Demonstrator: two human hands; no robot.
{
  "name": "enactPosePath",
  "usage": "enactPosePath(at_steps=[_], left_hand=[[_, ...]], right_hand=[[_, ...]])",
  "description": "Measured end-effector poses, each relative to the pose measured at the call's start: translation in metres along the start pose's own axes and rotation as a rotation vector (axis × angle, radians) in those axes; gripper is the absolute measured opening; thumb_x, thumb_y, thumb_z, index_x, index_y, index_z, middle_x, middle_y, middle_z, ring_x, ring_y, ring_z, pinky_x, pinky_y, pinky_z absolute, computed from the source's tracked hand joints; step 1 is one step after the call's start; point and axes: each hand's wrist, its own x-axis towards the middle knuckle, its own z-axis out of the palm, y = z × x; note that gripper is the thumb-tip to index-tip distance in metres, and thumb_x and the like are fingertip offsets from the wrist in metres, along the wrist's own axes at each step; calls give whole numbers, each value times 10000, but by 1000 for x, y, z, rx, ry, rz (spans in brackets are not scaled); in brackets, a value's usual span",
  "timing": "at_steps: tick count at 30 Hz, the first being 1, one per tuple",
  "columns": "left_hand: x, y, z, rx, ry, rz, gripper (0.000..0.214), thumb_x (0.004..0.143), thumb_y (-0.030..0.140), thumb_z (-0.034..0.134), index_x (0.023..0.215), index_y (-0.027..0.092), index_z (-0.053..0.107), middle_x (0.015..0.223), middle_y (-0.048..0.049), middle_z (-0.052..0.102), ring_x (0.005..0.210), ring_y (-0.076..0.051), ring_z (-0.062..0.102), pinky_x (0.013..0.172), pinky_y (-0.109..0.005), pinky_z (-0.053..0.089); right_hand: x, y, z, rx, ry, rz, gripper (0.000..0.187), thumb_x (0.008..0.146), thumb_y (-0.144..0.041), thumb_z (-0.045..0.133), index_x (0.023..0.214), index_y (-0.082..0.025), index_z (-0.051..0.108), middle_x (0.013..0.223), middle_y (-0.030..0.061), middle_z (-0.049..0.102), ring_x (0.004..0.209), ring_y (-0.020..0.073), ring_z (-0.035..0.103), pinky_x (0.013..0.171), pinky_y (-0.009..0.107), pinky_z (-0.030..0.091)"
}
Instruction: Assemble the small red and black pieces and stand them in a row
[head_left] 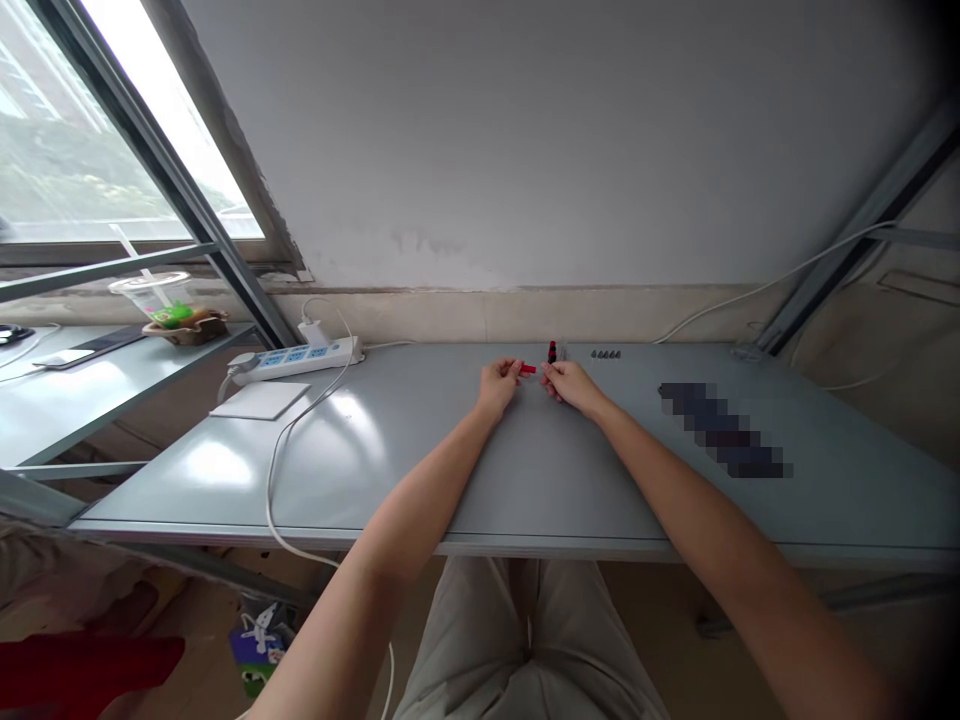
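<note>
1. Containers: clear plastic cup [159, 290] w/ lid and straw, set in brown molded carrier [199, 326] on side shelf [90, 400]. Green area shows low on cup; can't tell if contents or print.
2. Task pc: red piece [529, 369], small, slim, smooth-looking, btwn the hands, near rear of table [540, 480].
3. Orientation: red piece's long axis approx. L–R, roughly parallel to table front edge; free end points twd R hand.
4. L hand [499, 388]: thumb + fingertips pinched on L end of red piece.
5. R hand [568, 384]: fingers curled, thumb nr index, just beside free end; too small to tell if gripping anything.
6. Behind R hand: red-and-black item [553, 351], partly hidden. To its R, dark pieces [606, 354], v. small, in short row nr rear edge.
7. Table: gray, smooth, semi-gloss; window glare on L half.
8. L side: white power strip [300, 361], oblong, w/ white adapter [312, 332] plugged in; flat white square panel [260, 401] in front; white cable [273, 470] runs over front edge.
9. R side: dark elongated obj. [720, 430], pixelated, lies diagonally; details n/a.
</note>
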Motion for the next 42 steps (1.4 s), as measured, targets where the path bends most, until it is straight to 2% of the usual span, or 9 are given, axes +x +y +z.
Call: enactPosePath(at_steps=[8,13,17,22,26,29,33,36,42], left_hand=[[-1,1,0,-19,3,-2,150,820,199,484,853,98,590,852,-119,681,726,-127,603,685,-264,452],[0,-1,-1,-4,34,-22,165,819,211,485,864,102,600,822,-110,681,699,-126,595,688,-271,455],[0,0,-1,1,27,-13,147,814,202,490,840,108,601,802,-103,677,675,-121,587,678,-268,454],[-2,1,-1,13,12,-22,129,805,203,504,818,123,605,768,-85,670,661,-118,578,676,-264,449],[-2,0,0,21,19,-38,125,805,201,497,808,127,599,742,-78,662,639,-114,568,663,-262,447],[-1,-1,1,30,26,-41,123,804,196,492,789,123,589,732,-79,658,625,-111,561,638,-252,441],[-1,-2,1,34,24,-36,129,800,217,503,793,120,589,742,-82,660,640,-115,564,637,-250,440],[-1,-2,0,48,43,-43,141,799,232,503,804,124,594,763,-82,663,658,-117,569,645,-251,442],[0,-1,-2,96,62,-50,126,746,245,568,805,140,607,753,-68,648,658,-114,554,644,-249,441]], right_hand=[[-4,-4,3,285,-46,82,282,843,-385,469,689,-156,523,528,-21,483,384,49,381,388,190,286],[-2,-1,3,284,-11,54,130,808,-303,534,814,-173,529,642,-12,553,409,45,420,381,181,301],[0,1,4,251,-20,0,179,808,-329,523,911,-183,531,772,24,613,453,63,482,410,196,347],[0,4,3,-25,26,-163,180,795,-319,524,849,-163,598,751,31,617,551,95,517,546,234,415],[-3,4,-2,-396,138,-349,142,777,-269,548,861,-180,620,895,55,609,765,149,555,689,271,416],[-7,1,-4,-604,151,-385,142,798,-250,517,884,-187,611,976,70,591,825,173,556,703,279,404],[-11,-6,-7,-753,162,-344,148,796,-196,505,914,-171,589,948,82,604,844,196,562,708,290,394],[-10,-6,-10,-814,150,-213,159,777,-159,514,917,-160,592,902,101,619,831,214,571,695,298,392],[-2,7,-18,-702,174,6,132,762,-194,557,875,-171,622,864,106,636,815,212,580,670,285,403]])
